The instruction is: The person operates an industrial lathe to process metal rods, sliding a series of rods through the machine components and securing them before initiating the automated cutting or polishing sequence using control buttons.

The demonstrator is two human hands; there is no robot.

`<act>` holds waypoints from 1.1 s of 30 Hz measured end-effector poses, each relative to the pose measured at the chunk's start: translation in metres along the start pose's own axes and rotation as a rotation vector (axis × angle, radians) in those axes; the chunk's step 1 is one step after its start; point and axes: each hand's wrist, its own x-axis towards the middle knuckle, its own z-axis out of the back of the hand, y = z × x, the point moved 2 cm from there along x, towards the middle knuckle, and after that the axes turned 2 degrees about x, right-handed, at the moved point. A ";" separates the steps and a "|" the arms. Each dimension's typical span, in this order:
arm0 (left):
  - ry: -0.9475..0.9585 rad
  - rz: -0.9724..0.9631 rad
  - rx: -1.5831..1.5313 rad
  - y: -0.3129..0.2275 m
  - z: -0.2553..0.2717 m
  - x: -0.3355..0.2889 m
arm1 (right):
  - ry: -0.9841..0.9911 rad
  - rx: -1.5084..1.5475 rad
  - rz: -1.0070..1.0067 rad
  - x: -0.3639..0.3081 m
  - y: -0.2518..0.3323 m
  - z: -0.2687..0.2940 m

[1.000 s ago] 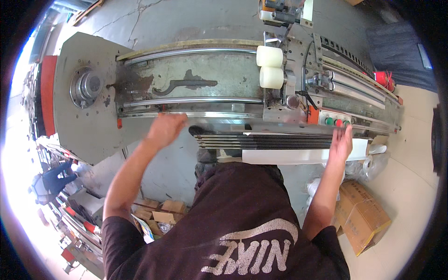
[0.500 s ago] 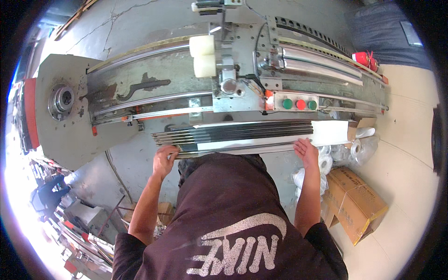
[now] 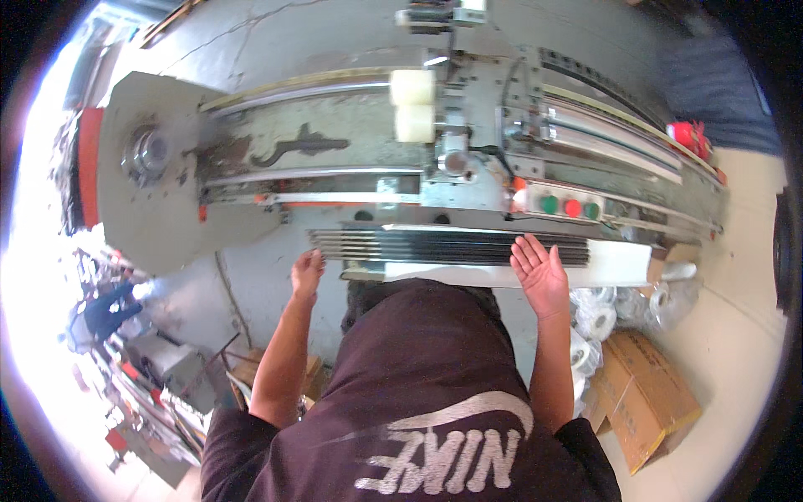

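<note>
Several long thin dark rods [image 3: 468, 247] with bare metallic left ends lie side by side on a long white tray or sheet [image 3: 615, 266] in front of my body. My left hand [image 3: 307, 276] is beside the rods' left ends, its fingers curled together. Blur hides whether a rod end is between them. Over the right part of the rods, my right hand [image 3: 542, 274] is open with its fingers stretched out and the palm showing. It grips nothing.
Beyond the rods stands a long grey machine with guide rails, two white rollers [image 3: 414, 107] and a button box [image 3: 570, 206]. A dark hooked tool [image 3: 299, 145] lies on its bed. Plastic-wrapped rolls [image 3: 595, 318] and a cardboard box [image 3: 644, 397] stand at right.
The near rod now lies closer to the others. My right hand has opened and turned palm up over the rods. My left hand has come to the rod ends. The whole view has shifted.
</note>
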 end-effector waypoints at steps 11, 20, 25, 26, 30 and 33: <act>-0.001 0.085 -0.100 -0.024 -0.006 -0.009 | -0.042 -0.982 -0.300 0.060 -0.086 -0.067; -0.217 -0.233 0.028 -0.073 0.006 -0.074 | 0.237 -0.102 -0.578 0.091 -0.117 -0.119; -0.190 -0.388 0.112 -0.116 0.019 -0.106 | 0.531 -1.291 -0.123 0.091 -0.127 -0.132; -0.185 -0.411 0.124 -0.128 0.020 -0.113 | 0.623 -1.688 0.011 0.090 -0.132 -0.139; -0.135 -0.474 0.089 -0.152 0.016 -0.116 | 0.772 -1.913 0.013 0.091 -0.151 -0.143; -0.081 -0.445 -0.033 -0.169 0.011 -0.118 | 0.750 -1.904 0.135 0.092 -0.142 -0.158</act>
